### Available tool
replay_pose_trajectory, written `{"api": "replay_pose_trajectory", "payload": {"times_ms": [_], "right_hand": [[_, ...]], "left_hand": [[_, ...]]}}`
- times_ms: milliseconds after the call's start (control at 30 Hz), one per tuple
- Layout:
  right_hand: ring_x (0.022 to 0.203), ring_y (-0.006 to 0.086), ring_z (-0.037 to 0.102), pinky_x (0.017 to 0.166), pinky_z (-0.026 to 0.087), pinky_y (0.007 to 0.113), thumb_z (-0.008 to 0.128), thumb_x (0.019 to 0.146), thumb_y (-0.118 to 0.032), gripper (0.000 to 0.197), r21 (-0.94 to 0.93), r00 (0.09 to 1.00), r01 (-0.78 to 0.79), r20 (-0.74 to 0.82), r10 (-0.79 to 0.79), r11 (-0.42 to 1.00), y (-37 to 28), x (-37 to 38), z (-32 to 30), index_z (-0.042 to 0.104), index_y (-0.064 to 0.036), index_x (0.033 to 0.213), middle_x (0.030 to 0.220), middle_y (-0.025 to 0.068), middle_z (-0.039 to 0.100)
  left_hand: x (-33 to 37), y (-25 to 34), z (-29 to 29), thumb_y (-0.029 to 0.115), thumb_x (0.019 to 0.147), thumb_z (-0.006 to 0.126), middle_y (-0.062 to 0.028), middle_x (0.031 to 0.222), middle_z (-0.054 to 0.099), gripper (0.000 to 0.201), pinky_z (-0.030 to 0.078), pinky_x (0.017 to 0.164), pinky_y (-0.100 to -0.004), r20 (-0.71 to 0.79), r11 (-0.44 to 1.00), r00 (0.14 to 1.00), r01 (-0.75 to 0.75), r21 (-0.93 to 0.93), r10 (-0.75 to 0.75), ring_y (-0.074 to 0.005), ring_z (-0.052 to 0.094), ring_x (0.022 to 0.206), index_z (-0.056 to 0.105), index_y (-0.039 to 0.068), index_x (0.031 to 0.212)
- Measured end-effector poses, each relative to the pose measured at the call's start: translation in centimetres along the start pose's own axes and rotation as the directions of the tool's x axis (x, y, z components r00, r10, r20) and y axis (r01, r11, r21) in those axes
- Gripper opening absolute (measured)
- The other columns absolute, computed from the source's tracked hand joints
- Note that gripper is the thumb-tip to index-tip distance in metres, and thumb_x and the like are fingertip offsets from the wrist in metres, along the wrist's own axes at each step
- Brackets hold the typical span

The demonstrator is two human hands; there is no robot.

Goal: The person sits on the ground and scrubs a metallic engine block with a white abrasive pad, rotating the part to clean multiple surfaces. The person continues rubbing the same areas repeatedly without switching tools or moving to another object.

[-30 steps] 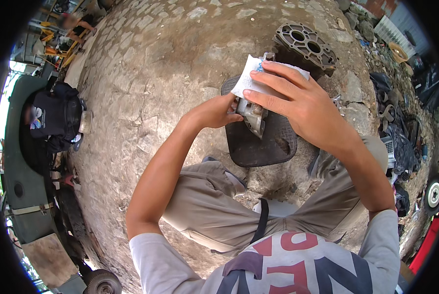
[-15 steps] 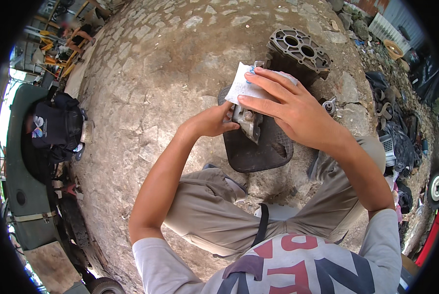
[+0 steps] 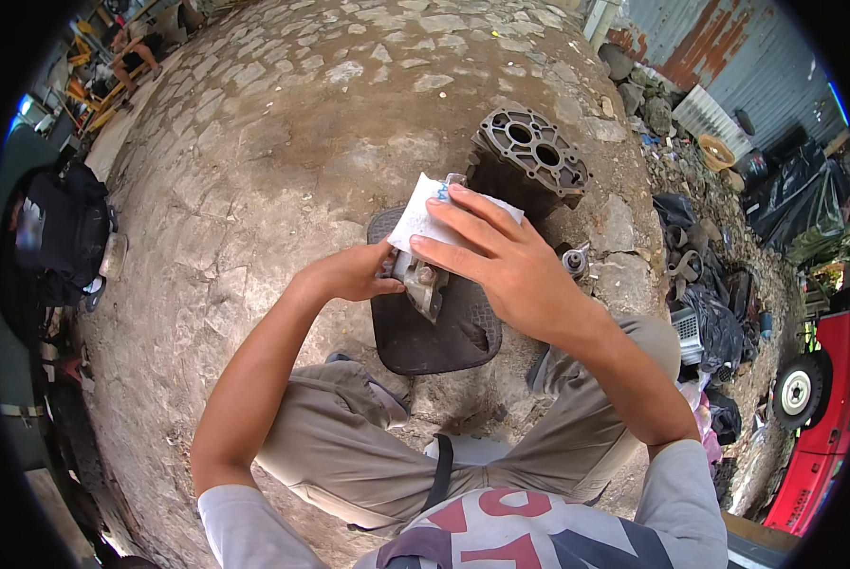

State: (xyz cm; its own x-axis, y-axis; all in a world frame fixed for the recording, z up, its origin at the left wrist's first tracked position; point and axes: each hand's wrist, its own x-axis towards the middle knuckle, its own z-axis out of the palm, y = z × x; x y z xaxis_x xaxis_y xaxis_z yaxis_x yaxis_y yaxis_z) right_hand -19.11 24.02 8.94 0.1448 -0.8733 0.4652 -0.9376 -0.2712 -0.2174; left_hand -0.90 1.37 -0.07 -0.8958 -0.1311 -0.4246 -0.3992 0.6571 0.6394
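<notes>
A grey metal part, cast-looking with a bolt or round boss on its face, is held over a dark rubber mat between my feet. My left hand grips its left side, thumb on the near edge and fingers partly hidden behind. On top, my right hand presses a creased white sheet with blue print, like the back of sandpaper, against the part. The fingers of that hand are stretched across the sheet, and its thumb is hidden. The sheet covers the part's upper end.
A large metal housing with round openings stands just beyond the mat. A small metal piece lies right of my right hand. Scrap and black plastic bags line the right side, before a red vehicle. A dark backpack is at left.
The whole view has turned, so the scene sits further left and lower. Both hands keep about the same grip on the part and sheet.
</notes>
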Motion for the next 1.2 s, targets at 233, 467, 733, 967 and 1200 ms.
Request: {"api": "replay_pose_trajectory", "payload": {"times_ms": [233, 467, 733, 967, 1200], "right_hand": [[0.144, 0.0301, 0.051, 0.110, 0.048, 0.046, 0.063, 0.085, 0.002, 0.060, 0.028, 0.999, 0.031, -0.045, -0.030, 0.999, 0.3, 0.5, 0.1, 0.068, -0.0183, 0.141, 0.148, 0.0071, 0.061], [0.144, 0.0307, 0.052, 0.110, 0.049, 0.045, 0.061, 0.085, 0.005, 0.055, 0.058, 0.999, 0.019, -0.040, -0.016, 0.998, 0.1, 0.5, -0.2, 0.070, -0.0131, 0.137, 0.147, 0.0077, 0.061], [0.144, 0.0289, 0.050, 0.108, 0.050, 0.047, 0.063, 0.085, 0.002, 0.055, 0.051, 0.999, 0.043, -0.026, -0.042, 0.998, -0.7, 1.5, 0.3, 0.067, -0.0133, 0.138, 0.146, 0.0060, 0.061], [0.146, 0.0250, 0.046, 0.103, 0.053, 0.045, 0.062, 0.091, -0.006, 0.050, 0.050, 0.998, 0.047, -0.031, -0.045, 0.998, -0.1, 2.1, 1.5, 0.065, -0.0166, 0.140, 0.146, 0.0037, 0.059], [0.146, 0.0262, 0.047, 0.109, 0.048, 0.047, 0.061, 0.095, -0.009, 0.045, 0.034, 0.999, 0.042, -0.021, -0.041, 0.999, -0.1, 0.7, -0.5, 0.066, -0.0163, 0.139, 0.146, 0.0063, 0.059]], "left_hand": [[-0.4, 0.0, 0.0, 0.012, 0.090, 0.080, -0.0220, 0.116, 0.073, 0.050, 0.056, 0.091, -0.0447, -0.055, 0.999, 0.998, -0.039, -0.031, 0.037, -0.0354, 0.071, 0.106, 0.060, 0.001, 0.135], [-0.4, 0.6, -0.2, 0.018, 0.093, 0.079, -0.0217, 0.114, 0.073, 0.045, 0.057, 0.087, -0.0447, -0.055, 0.997, 0.995, -0.083, 0.004, 0.083, -0.0351, 0.071, 0.101, 0.063, 0.001, 0.131], [1.0, -2.8, 1.8, 0.035, 0.092, 0.081, -0.0309, 0.116, 0.070, 0.074, 0.055, 0.091, -0.0479, -0.075, 0.983, 0.985, -0.150, 0.102, 0.158, -0.0452, 0.070, 0.107, 0.047, -0.004, 0.145], [-0.7, 1.9, 0.0, 0.016, 0.092, 0.074, -0.0273, 0.129, 0.067, 0.055, 0.054, 0.098, -0.0458, -0.104, 0.969, 0.964, -0.241, 0.042, 0.245, -0.0396, 0.067, 0.119, 0.055, -0.003, 0.140], [-1.7, 3.3, -0.1, 0.007, 0.093, 0.068, -0.0248, 0.140, 0.062, 0.058, 0.050, 0.109, -0.0446, -0.085, 0.995, 0.992, -0.094, -0.028, 0.091, -0.0370, 0.061, 0.132, 0.051, 0.000, 0.147]]}}
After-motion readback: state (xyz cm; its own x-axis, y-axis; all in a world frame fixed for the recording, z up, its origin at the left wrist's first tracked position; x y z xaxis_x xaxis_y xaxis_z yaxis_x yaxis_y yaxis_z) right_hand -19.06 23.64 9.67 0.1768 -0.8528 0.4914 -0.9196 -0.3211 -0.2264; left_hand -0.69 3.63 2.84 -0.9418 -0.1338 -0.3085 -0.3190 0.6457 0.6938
